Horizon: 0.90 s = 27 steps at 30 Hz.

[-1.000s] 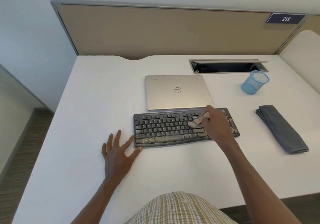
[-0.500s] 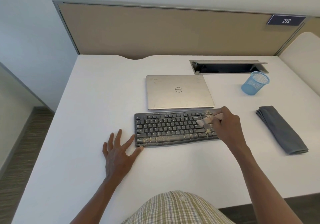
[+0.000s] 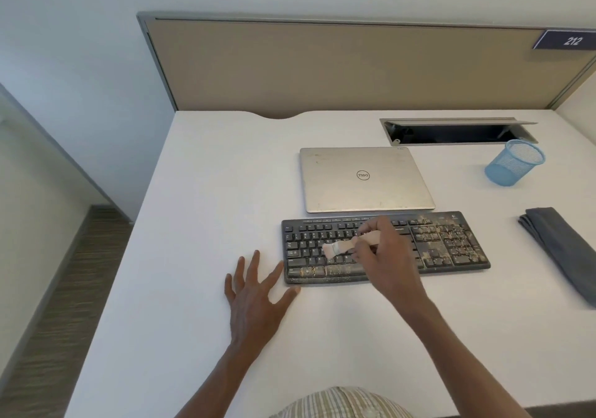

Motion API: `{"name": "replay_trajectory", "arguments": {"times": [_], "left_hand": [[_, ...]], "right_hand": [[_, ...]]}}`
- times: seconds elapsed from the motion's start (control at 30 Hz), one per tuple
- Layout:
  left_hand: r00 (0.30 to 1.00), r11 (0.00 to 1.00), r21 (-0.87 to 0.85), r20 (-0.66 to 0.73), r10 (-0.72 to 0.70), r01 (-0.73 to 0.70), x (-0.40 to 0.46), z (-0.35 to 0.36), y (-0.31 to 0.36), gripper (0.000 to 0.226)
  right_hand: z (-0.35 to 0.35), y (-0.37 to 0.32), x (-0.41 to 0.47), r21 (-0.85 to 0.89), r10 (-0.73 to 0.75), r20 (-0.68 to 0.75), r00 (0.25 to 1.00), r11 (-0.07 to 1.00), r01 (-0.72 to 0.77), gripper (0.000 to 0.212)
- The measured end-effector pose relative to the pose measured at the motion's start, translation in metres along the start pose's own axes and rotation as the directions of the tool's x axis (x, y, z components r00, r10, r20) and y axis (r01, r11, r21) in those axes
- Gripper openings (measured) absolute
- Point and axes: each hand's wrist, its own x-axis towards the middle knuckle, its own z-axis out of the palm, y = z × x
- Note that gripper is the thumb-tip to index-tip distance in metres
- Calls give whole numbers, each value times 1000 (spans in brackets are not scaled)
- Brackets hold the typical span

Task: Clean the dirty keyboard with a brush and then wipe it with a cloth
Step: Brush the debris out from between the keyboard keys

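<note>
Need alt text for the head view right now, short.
The right hand holds a brush on the dusty black keyboard, while the left hand rests flat on the white desk beside it. A folded grey cloth lies unused at right.

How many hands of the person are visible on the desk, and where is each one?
2. The left hand lies flat on the desk, at the keyboard's left corner. The right hand is over the keys, holding the brush.
</note>
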Motion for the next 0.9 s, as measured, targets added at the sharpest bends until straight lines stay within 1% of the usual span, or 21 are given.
{"name": "replay_trajectory", "arguments": {"times": [0.07,0.23,0.3,0.43,0.6,0.67,0.7,0.73,0.8,0.87,0.9], "left_hand": [[1000,1000,-9,11,-8,8,1,-1,1,68],[999,1000,-20,36,-19,20,1,-3,2,60],[999,1000,-18,42,-24,25,1,-3,2,59],[999,1000,-14,36,-23,23,0,-4,3,59],[999,1000,-14,39,-26,27,0,-3,3,59],[999,1000,-13,32,-25,25,0,-3,3,58],[999,1000,-14,25,-24,24,0,-2,3,58],[1000,1000,-15,19,-24,25,0,-2,2,59],[1000,1000,-15,17,-22,22,1,-1,3,59],[1000,1000,-8,19,-25,25,1,-2,3,61],[1000,1000,-6,19,-23,24,1,-1,3,62]], "right_hand": [[15,-5,-1,-37,-48,-20,999,998,47,10],[40,-10,0,-86,-32,-50,998,996,28,7],[48,-12,-1,-86,-25,-29,999,996,23,7],[58,-12,-7,-158,-26,40,999,987,32,7],[58,-18,-2,-175,-58,33,998,983,63,7],[56,-18,-1,-238,-54,85,995,968,73,8],[54,-18,1,-242,-52,114,992,967,78,8],[52,-19,3,-222,-63,141,988,971,94,8],[48,-25,6,-172,-147,201,969,968,182,8],[49,-30,9,-166,-255,285,924,936,310,13],[51,-31,10,-180,-284,329,900,917,355,16]]}}
